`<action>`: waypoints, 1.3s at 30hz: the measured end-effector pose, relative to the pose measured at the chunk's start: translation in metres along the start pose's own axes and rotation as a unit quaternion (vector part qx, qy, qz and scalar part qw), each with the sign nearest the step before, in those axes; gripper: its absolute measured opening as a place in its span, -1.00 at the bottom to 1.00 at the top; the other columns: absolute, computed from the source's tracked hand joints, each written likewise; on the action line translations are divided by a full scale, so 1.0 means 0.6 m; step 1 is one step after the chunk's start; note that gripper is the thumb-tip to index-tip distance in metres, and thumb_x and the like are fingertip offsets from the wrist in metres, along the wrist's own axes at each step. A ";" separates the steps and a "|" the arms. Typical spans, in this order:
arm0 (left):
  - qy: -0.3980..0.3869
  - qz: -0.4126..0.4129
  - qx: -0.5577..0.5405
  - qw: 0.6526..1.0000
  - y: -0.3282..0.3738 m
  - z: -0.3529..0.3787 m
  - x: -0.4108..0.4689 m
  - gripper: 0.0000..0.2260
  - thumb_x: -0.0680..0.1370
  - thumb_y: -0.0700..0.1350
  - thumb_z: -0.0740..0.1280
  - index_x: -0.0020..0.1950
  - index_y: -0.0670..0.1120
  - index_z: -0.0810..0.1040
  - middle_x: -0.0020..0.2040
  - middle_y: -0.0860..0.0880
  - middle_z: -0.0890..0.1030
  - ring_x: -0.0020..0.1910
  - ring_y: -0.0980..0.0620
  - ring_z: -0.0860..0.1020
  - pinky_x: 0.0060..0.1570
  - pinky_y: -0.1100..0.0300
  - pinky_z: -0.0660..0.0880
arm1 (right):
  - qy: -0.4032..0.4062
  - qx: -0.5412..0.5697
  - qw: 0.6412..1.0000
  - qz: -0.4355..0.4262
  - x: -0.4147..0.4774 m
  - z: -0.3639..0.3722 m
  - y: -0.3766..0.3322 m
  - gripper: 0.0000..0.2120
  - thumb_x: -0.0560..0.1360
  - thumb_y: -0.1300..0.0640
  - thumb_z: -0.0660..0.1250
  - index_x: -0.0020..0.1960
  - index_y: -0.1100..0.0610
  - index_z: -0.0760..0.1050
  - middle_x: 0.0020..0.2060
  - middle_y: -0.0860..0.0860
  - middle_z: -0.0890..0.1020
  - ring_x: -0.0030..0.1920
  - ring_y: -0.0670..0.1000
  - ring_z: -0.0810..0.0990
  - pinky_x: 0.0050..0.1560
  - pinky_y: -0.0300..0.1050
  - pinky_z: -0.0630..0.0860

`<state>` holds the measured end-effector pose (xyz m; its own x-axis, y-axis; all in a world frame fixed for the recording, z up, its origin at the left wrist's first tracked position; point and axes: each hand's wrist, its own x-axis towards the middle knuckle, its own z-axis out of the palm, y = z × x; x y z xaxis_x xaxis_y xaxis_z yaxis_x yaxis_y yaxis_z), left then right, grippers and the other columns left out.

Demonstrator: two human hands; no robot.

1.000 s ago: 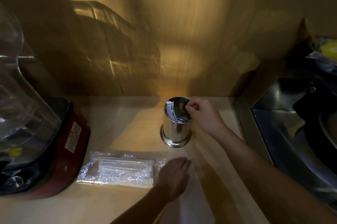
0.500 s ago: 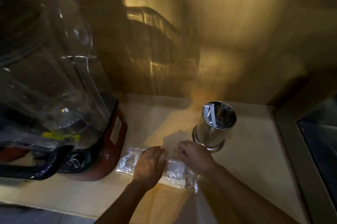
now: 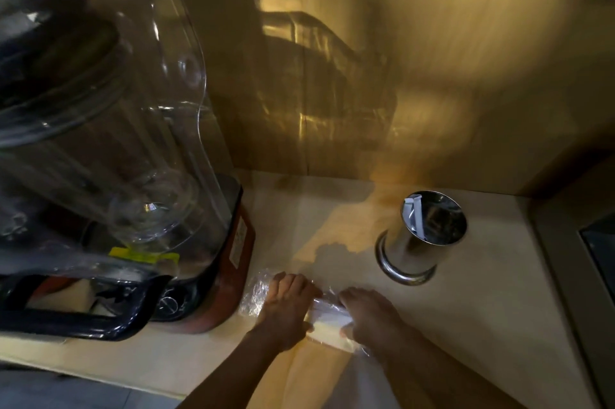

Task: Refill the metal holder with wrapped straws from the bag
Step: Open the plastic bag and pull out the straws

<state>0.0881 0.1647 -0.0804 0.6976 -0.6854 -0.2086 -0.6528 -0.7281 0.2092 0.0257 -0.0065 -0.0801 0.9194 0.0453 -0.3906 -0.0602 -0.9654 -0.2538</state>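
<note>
A clear plastic bag of wrapped straws (image 3: 327, 317) lies flat on the pale counter near its front edge. My left hand (image 3: 286, 305) presses down on the bag's left half, fingers curled over it. My right hand (image 3: 371, 317) grips the bag's right end. Behind and to the right stands the shiny metal holder (image 3: 421, 239), upright, with one or two white wrapped straws (image 3: 412, 212) leaning against its inner left wall. Both hands are well clear of the holder.
A large blender with a clear jug and red base (image 3: 233, 242) fills the left side, close to the bag. A wooden wall (image 3: 432, 59) backs the counter. A steel sink edge (image 3: 565, 275) runs along the right.
My right hand left the holder's rim and came down onto the bag's right end. My left hand slid onto the bag. The view swung left, bringing the blender in.
</note>
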 end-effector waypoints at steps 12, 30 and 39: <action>0.128 0.031 0.047 0.990 0.028 0.001 -0.007 -0.66 0.25 0.22 0.32 -0.15 0.02 0.57 -0.20 0.08 0.61 -0.17 0.05 0.60 0.09 0.13 0.30 | 0.209 -0.124 0.964 -0.108 -0.040 0.013 0.032 -0.76 0.16 -0.01 0.34 -0.20 0.04 0.51 -0.28 -0.03 0.59 -0.29 0.01 0.55 -0.15 -0.10 0.24; -0.041 0.037 0.077 0.995 -0.003 -0.033 0.033 -0.53 0.37 0.05 0.43 0.25 0.07 0.42 0.19 -0.05 0.48 0.23 -0.06 0.39 0.32 0.08 0.20 | 0.014 -0.001 0.999 0.031 -0.025 0.003 0.027 -0.42 0.34 -0.07 0.34 0.31 0.04 0.30 0.25 0.02 0.47 0.29 0.03 0.38 0.30 -0.04 0.16; 0.142 0.007 0.084 0.986 0.011 -0.014 -0.002 -0.76 0.29 -0.09 0.30 -0.07 0.02 0.59 -0.12 0.04 0.64 -0.14 0.03 0.61 0.00 0.16 0.45 | 0.264 -0.101 0.956 -0.077 -0.032 0.000 0.035 -0.69 0.08 0.16 0.38 -0.17 0.09 0.53 -0.26 0.02 0.58 -0.28 0.06 0.55 -0.13 -0.08 0.29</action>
<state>0.0855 0.1608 -0.0709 0.7277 -0.6819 0.0733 -0.6855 -0.7267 0.0445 0.0070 -0.0275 -0.0776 0.9828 0.1057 0.1513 0.1182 -0.9901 -0.0762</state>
